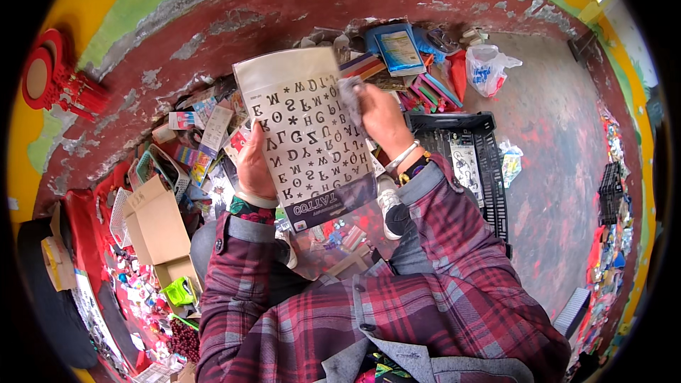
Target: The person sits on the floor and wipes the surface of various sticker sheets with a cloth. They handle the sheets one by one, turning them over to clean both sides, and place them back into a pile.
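A sheet of temporary tattoos (306, 143) in a clear sleeve, printed with rows of black letters, is held up in front of me. It is upside down, its dark band toward my body. My left hand (255, 167) is closed on its left edge. In my right hand (384, 119) is a bunched grey cloth (351, 104), pinched at the sheet's upper right edge. Whether those fingers also grip the sheet is hidden. Right of my right wrist stands a black plastic crate (502, 195) with a similar black-and-white sheet (464, 169) inside.
Mixed small goods lie heaped along the red wall, with a blue packet (401, 51) and a white plastic bag (488, 71). At left are an open cardboard box (157, 221) and plastic baskets (170, 170). A crumpled wrapper (511, 162) lies right of the crate.
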Available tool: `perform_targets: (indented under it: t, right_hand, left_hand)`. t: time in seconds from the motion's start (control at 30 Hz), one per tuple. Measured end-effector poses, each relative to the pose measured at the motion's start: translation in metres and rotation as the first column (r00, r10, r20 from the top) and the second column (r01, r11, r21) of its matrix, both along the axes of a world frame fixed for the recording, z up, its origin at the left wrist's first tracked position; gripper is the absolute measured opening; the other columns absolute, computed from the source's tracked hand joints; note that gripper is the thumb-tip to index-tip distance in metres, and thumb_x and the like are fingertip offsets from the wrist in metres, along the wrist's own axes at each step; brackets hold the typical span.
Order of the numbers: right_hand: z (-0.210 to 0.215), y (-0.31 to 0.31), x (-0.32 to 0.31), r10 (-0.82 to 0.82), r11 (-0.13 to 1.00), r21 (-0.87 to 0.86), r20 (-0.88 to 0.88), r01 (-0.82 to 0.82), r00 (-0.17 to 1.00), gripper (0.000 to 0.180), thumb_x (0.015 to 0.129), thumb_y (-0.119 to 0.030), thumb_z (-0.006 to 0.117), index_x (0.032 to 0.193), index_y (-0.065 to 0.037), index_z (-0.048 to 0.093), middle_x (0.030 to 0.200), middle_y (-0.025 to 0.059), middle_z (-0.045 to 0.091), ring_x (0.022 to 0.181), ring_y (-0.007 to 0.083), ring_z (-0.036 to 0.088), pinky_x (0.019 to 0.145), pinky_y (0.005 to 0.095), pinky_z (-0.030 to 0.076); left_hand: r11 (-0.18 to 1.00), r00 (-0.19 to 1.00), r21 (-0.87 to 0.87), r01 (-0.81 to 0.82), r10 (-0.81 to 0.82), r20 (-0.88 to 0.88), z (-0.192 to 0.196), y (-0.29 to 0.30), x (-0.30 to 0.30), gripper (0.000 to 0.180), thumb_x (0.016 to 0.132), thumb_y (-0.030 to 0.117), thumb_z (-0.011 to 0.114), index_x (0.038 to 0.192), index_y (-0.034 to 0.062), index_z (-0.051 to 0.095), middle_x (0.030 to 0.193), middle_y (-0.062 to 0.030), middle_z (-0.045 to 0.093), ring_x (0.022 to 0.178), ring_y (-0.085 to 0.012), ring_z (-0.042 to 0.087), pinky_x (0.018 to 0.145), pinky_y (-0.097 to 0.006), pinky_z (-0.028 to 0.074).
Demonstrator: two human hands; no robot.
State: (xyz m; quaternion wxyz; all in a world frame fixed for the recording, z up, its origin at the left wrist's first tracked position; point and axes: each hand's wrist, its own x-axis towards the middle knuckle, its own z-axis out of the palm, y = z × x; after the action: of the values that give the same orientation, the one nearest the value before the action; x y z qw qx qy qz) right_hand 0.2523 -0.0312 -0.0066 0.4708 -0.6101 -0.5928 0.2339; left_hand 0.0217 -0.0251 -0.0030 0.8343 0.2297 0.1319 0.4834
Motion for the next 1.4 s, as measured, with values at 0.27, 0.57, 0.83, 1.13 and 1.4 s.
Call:
perform_targets:
  t: [0.27, 0.57, 0.83, 1.13, 1.4]
  right_hand:
    - [0.038, -0.004, 0.021, 0.054, 0.924, 0.21, -0.9, 0.32, 0.433, 0.032, 0.096, -0.027, 0.047, 0.113, -0.002, 0.057, 0.106, 0.0059, 0.062, 0.094, 0.0189, 0.062, 0.079, 0.0296, 0.051]
    - [0.02, -0.01, -0.033, 0.09, 0.946, 0.311, 0.009, -0.088, 0.996, 0.039, 0.095, -0.037, 0.049, 0.123, -0.01, 0.055, 0.116, 0.0117, 0.06, 0.106, 0.0239, 0.057, 0.088, 0.0343, 0.043]
    - [-0.003, -0.032, -0.073, 0.293, 0.883, 0.173, 0.522, -0.436, 0.801, 0.056, 0.087, -0.043, 0.054, 0.133, -0.014, 0.046, 0.141, 0.0162, 0.038, 0.134, 0.0321, 0.031, 0.107, 0.0504, 0.021]
    - [0.002, -0.044, -0.088, 0.308, 0.778, 0.285, 0.603, -0.559, 0.736, 0.042, 0.084, -0.016, 0.054, 0.125, -0.015, 0.053, 0.136, 0.0084, 0.047, 0.129, 0.026, 0.041, 0.105, 0.045, 0.028]
    - [0.003, -0.014, -0.037, -0.043, 0.933, 0.33, 0.493, -0.141, 0.869, 0.04, 0.077, -0.001, 0.05, 0.117, -0.005, 0.056, 0.128, 0.0157, 0.052, 0.115, 0.0302, 0.052, 0.095, 0.0407, 0.039]
  left_hand:
    - [0.996, 0.999, -0.089, -0.032, 0.035, 0.027, 0.001, 0.009, -0.001, 0.043, 0.098, 0.034, 0.039, 0.129, 0.0041, 0.046, 0.12, -0.0117, 0.057, 0.105, -0.0269, 0.058, 0.09, -0.041, 0.047]
    - [0.969, 0.976, -0.149, 0.199, -0.182, 0.118, -0.018, -0.003, 0.023, 0.049, 0.098, 0.042, 0.037, 0.13, 0.0065, 0.046, 0.123, -0.0141, 0.056, 0.108, -0.0301, 0.057, 0.092, -0.045, 0.046]
    - [0.978, 0.983, -0.174, 0.114, -0.086, 0.161, 0.002, 0.005, 0.011, 0.046, 0.097, 0.041, 0.04, 0.124, 0.0049, 0.051, 0.115, -0.0135, 0.06, 0.103, -0.0276, 0.06, 0.094, -0.042, 0.046]
    - [0.973, 0.987, -0.178, -0.144, 0.153, 0.039, -0.011, 0.035, -0.016, 0.033, 0.092, 0.02, 0.045, 0.115, -0.0009, 0.054, 0.111, -0.0133, 0.062, 0.099, -0.027, 0.061, 0.091, -0.042, 0.048]
    - [0.993, 0.939, -0.114, -0.011, 0.049, 0.34, 0.007, 0.036, -0.033, 0.042, 0.094, 0.021, 0.04, 0.127, -0.0038, 0.045, 0.127, -0.0219, 0.053, 0.116, -0.0356, 0.052, 0.102, -0.05, 0.037]
